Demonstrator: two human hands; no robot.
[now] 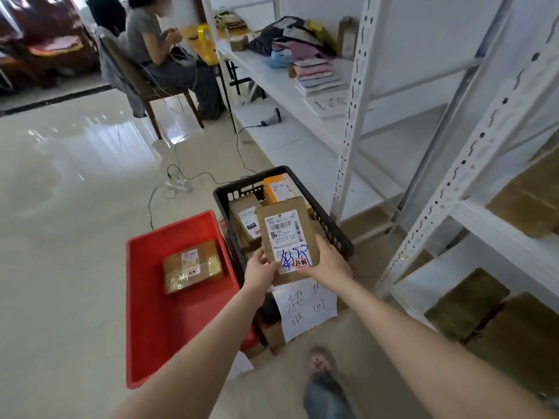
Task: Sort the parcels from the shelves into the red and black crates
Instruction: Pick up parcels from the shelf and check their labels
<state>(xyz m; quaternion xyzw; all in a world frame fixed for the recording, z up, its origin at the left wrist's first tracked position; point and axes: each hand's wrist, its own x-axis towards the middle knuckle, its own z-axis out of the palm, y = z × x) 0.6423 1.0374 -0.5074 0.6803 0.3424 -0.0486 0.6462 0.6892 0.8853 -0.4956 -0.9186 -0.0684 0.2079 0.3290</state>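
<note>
I hold a flat brown parcel (pixel 286 237) with a white label and blue scribble upright over the black crate (pixel 335 231). My left hand (pixel 261 267) grips its lower left corner and my right hand (pixel 328 263) its lower right edge. Several brown parcels and an orange box (pixel 278 187) lie in the black crate. To its left, the red crate (pixel 145 313) on the floor holds one taped brown box (pixel 192 266). More brown parcels (pixel 472 303) lie on the lower shelves at the right.
White metal shelving (pixel 351 116) runs along the right, with folded cloth and packets on an upper shelf. A paper sign (pixel 305 309) hangs on the black crate's front. A person sits on a chair (pixel 145 86) at the back. Cables and a power strip (pixel 178 184) lie on the floor.
</note>
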